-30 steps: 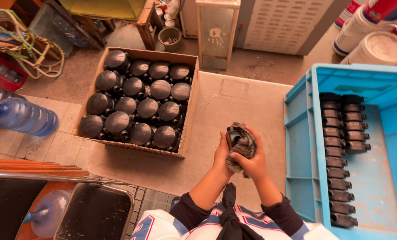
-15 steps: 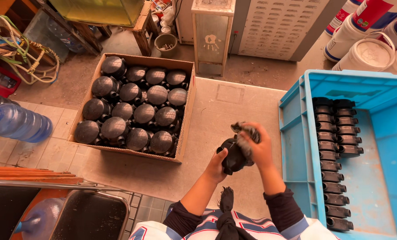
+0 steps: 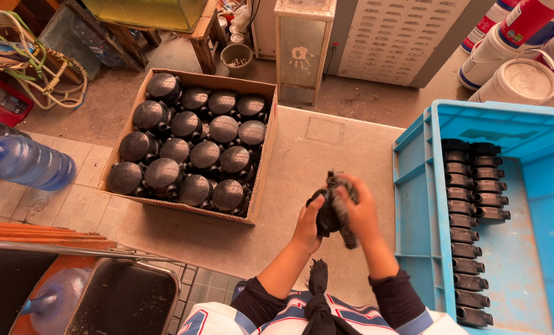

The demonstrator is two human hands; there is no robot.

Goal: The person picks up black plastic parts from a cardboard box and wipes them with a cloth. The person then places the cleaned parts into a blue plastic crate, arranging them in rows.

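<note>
So I've got one round black plastic dome-shaped part [image 3: 324, 214] up in front of me over the concrete slab [image 3: 326, 149]. My left hand [image 3: 307, 224] is cupped around its side, and my right hand [image 3: 359, 214] is closed on a grey striped rag [image 3: 341, 205] pressed against it. It looks stiff, light and smooth, so probably a bit slippery; gripping by the rim seems safest. The cardboard box of matching black domes [image 3: 193, 146] sits to my left, and the blue plastic crate [image 3: 525, 124] with rows of small black fittings [image 3: 472, 217] to my right.

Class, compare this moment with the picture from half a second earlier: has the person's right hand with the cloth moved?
Yes. The right hand with the cloth now sits slightly farther from the blue crate, lower over the black part.
</note>
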